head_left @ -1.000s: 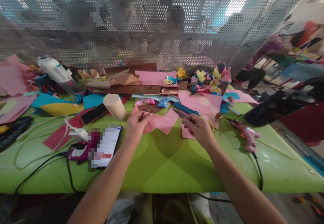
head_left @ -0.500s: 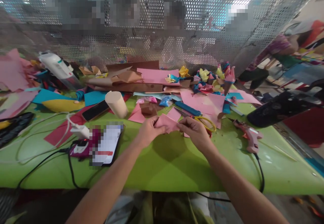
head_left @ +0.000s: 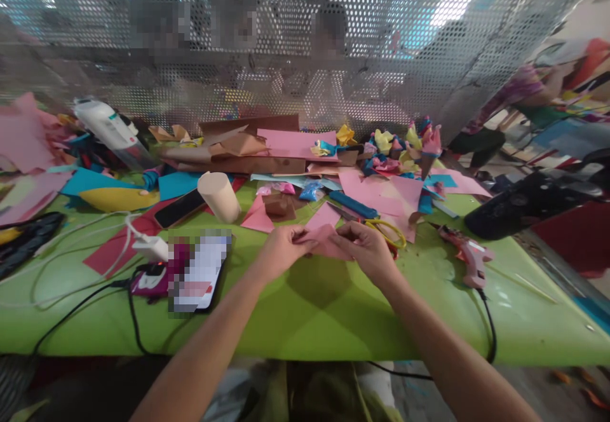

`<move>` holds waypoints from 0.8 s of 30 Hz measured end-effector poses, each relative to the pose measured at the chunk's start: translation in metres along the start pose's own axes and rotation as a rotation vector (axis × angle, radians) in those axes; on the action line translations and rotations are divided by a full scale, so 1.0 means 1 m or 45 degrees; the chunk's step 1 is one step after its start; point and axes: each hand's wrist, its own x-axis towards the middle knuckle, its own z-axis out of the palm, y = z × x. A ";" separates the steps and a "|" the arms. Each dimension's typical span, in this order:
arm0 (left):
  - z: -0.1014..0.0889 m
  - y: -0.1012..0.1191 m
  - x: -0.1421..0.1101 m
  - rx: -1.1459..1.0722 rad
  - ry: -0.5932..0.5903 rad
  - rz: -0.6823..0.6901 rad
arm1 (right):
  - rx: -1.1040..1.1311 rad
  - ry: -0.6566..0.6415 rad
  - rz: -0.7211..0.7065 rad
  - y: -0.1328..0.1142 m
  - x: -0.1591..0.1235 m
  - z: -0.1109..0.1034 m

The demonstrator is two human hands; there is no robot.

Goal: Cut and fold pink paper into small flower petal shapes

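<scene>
Between my two hands is a small piece of pink paper (head_left: 326,241), held just above the green table. My left hand (head_left: 284,248) pinches its left end between thumb and fingers. At the other end, my right hand (head_left: 365,248) grips the paper, thumb towards the middle. Its exact folds are too small to make out. Just behind my right hand lie yellow-handled scissors (head_left: 391,232), partly hidden by the fingers. A blue cutter (head_left: 353,204) rests beyond them, near more pink paper (head_left: 324,217).
A pink glue gun (head_left: 473,260) lies at right beside a dark bottle (head_left: 515,206). At left are a cardboard tube (head_left: 220,197), a phone (head_left: 203,272) and a purple power strip (head_left: 152,279) with cables. Crumpled paper flowers (head_left: 405,145) and brown sheets line the perforated metal panel (head_left: 286,66).
The pink paper has turned in my fingers and now tilts down to the right, lower than before. My right fingers have shifted slightly left on it.
</scene>
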 end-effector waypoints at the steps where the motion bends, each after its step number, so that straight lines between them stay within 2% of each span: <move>1: -0.002 0.001 0.000 -0.010 -0.004 0.005 | 0.036 -0.002 0.020 0.000 0.000 0.000; 5: -0.006 0.000 0.000 0.107 -0.075 -0.019 | 0.034 -0.035 -0.028 -0.003 0.000 -0.001; 8: -0.006 0.000 -0.001 0.140 -0.116 -0.032 | 0.062 -0.038 0.017 -0.001 0.001 -0.002; 12: -0.011 0.002 0.001 -0.020 -0.054 0.023 | 0.219 -0.003 0.122 0.003 0.003 -0.004; 17: -0.013 0.004 0.002 -0.079 0.060 0.074 | 0.357 0.026 0.227 0.000 0.005 -0.005; 21: -0.007 0.007 0.002 -0.343 0.190 0.052 | 0.461 0.090 0.315 -0.004 0.006 -0.005; 24: 0.001 0.007 0.001 -0.490 0.101 -0.019 | 0.546 0.143 0.314 -0.005 0.006 -0.005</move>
